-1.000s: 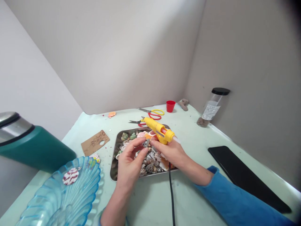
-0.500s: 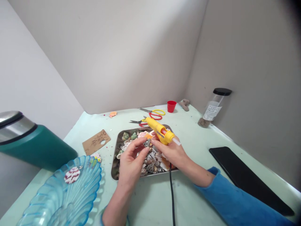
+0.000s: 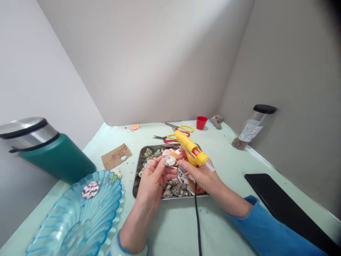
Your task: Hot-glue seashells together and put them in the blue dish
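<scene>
Over the metal tray (image 3: 135, 185), my left hand (image 3: 156, 176) pinches a small whitish seashell (image 3: 170, 160) between thumb and fingers. My right hand (image 3: 204, 176) is closed round a yellow hot glue gun (image 3: 188, 145), whose nozzle points up and away to the left. A clear glue stick (image 3: 210, 165) pokes out of its rear end, and a black cord (image 3: 197, 220) runs down toward me. The fingertips of my right hand come close to the shell; whether they touch it I cannot tell. Below both hands, many mixed shells (image 3: 176, 190) fill the tray.
A blue shell-shaped dish (image 3: 106, 220) with a maroon-and-white piece (image 3: 90, 190) stands left, by a green bottle (image 3: 66, 156). Cardboard (image 3: 113, 159), scissors (image 3: 183, 128), a red cup (image 3: 201, 122) and a clear jar (image 3: 252, 128) lie farther back. A black flat object (image 3: 277, 199) lies right.
The shell in my left hand has been turned, now showing a pale face instead of a dark one. My left fingers have opened out beneath it. The whole view has shifted slightly.
</scene>
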Tool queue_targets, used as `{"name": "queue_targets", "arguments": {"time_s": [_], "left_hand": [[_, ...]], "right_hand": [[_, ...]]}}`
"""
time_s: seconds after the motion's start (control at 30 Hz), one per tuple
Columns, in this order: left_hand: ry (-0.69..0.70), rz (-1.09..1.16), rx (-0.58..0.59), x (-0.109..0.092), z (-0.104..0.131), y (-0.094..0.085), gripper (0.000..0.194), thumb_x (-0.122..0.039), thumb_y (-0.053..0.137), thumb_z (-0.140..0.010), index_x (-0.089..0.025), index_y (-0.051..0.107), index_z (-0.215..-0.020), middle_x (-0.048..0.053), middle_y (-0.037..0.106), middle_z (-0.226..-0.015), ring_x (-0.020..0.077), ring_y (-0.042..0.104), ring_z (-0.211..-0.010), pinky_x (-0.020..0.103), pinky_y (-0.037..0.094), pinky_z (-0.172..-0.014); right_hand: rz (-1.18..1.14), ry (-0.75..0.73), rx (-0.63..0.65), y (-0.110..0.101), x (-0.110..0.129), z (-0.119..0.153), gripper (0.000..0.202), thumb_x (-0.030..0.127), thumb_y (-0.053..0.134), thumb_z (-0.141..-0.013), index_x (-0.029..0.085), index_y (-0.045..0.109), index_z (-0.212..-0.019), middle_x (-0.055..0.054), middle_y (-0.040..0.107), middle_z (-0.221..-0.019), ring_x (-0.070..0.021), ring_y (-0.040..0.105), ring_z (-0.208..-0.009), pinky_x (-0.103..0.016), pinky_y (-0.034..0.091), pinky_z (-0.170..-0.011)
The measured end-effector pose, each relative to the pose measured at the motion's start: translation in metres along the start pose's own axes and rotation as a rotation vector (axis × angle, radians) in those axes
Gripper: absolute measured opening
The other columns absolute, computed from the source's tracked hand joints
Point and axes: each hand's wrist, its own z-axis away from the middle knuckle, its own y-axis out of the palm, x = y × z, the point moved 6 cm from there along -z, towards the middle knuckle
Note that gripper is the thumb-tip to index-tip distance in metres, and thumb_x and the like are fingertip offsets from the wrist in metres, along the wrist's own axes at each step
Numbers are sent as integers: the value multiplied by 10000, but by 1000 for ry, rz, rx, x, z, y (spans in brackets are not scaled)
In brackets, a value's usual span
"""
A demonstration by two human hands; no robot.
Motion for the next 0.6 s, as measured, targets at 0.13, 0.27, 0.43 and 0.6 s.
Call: {"name": "queue_targets", "arguments": {"time_s": [0.13, 0.27, 0.43, 0.6], "left_hand": [[-14, -13, 19, 0, 2, 4, 325, -342, 782, -701, -136, 611, -885, 11, 693, -651, 118, 657, -527, 219, 558, -533], [-16, -8, 34, -1, 4, 7, 309, -370, 771, -713, -131, 639, -857, 18, 697, -660, 121, 664, -545, 219, 560, -539], [4, -24, 98, 0, 5, 9, 335, -309, 797, -695, -124, 706, -959, 57, 739, -781, 145, 692, -676, 247, 569, -669], [41, -33, 109, 1, 6, 8, 360, -219, 792, -704, -144, 722, -1048, 74, 753, -944, 138, 670, -728, 276, 554, -744]], "right_hand": [[-29, -62, 35, 2, -1, 1, 311, 343, 703, -790, 215, 596, -1053, -32, 679, -991, -206, 653, -945, -352, 504, -889], [-12, -62, 39, 1, -3, 1, 322, 345, 699, -803, 218, 591, -1078, -29, 674, -981, -204, 657, -921, -351, 512, -875], [6, -60, 15, -1, -5, 0, 309, 337, 707, -792, 206, 595, -1049, -44, 682, -1002, -217, 656, -916, -352, 527, -836], [-39, -62, 50, 0, -8, -2, 355, 338, 724, -780, 215, 599, -1089, -35, 699, -1002, -215, 673, -902, -347, 539, -824]]}}
